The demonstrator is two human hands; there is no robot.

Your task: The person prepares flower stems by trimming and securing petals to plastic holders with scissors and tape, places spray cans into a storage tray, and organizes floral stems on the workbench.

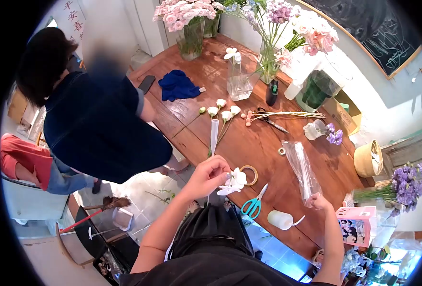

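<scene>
Closed round a thin clear tube [214, 136], my left hand [210, 177] is near the table's front edge, with a white flower [234, 181] at its fingertips. To the right, my right hand [318, 201] grips the lower end of a clear plastic bag [300, 167] that holds thin white sticks. Between the hands lie a roll of tan tape [255, 175], teal-handled scissors [253, 207] and a white roll [280, 219] with a loose end. White roses [226, 115] lie beyond my left hand.
On the wooden table [263, 143] stand glass vases [242, 81] of flowers, black scissors [274, 122], a blue cloth [178, 86], a phone [146, 84] and a bamboo basket [366, 159]. A person in dark clothes [96, 124] stands at the left; another person's red sleeve [22, 155] shows behind.
</scene>
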